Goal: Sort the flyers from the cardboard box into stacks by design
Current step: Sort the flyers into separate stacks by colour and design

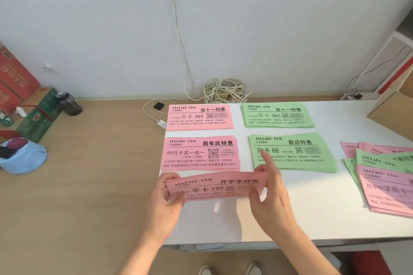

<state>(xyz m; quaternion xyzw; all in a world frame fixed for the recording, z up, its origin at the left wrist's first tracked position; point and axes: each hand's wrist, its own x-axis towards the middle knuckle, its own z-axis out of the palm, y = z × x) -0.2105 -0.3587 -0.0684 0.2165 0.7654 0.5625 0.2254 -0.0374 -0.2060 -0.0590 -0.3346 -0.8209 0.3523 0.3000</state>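
Over white table (312,207), L hand (163,203) & R hand (272,198) pinch bowed pink flyer (219,186) w/ black print.

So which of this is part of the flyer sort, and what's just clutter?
Job: held pink flyers, in left hand and right hand; far pink stack, near pink stack, far green stack, near green stack; unsorted pile.
Lying about: cable coil, water bottle, blue container, red cartons, power strip.
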